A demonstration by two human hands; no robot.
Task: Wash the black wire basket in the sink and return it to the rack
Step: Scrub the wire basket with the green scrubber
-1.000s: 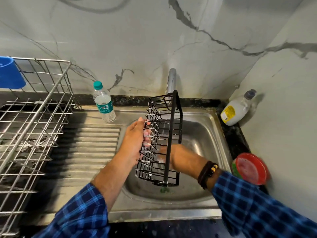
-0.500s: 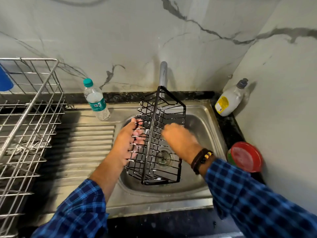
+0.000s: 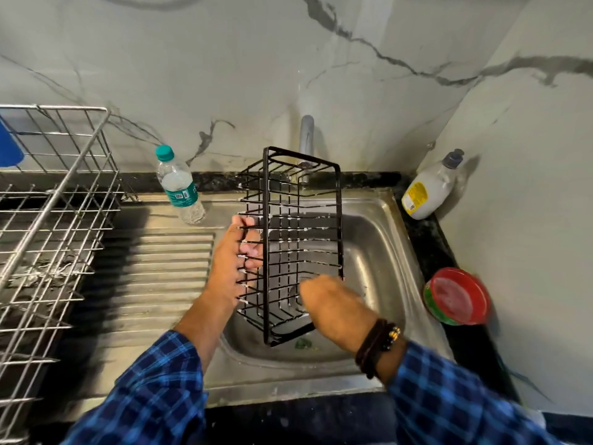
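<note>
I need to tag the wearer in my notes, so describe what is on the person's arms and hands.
Both arms wear a long-sleeved shirt in a blue and dark navy check, the left sleeve and right sleeve pushed back above the wrists. The right wrist carries a stack of dark brown bands with a few gold and black beads. The left hand and right hand are bare: no gloves, and no rings that I can make out.

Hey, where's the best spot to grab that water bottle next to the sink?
Take the water bottle around its labelled middle, coming from the front: it stands upright on the drainboard, and the wall close behind blocks a rear approach.
</note>
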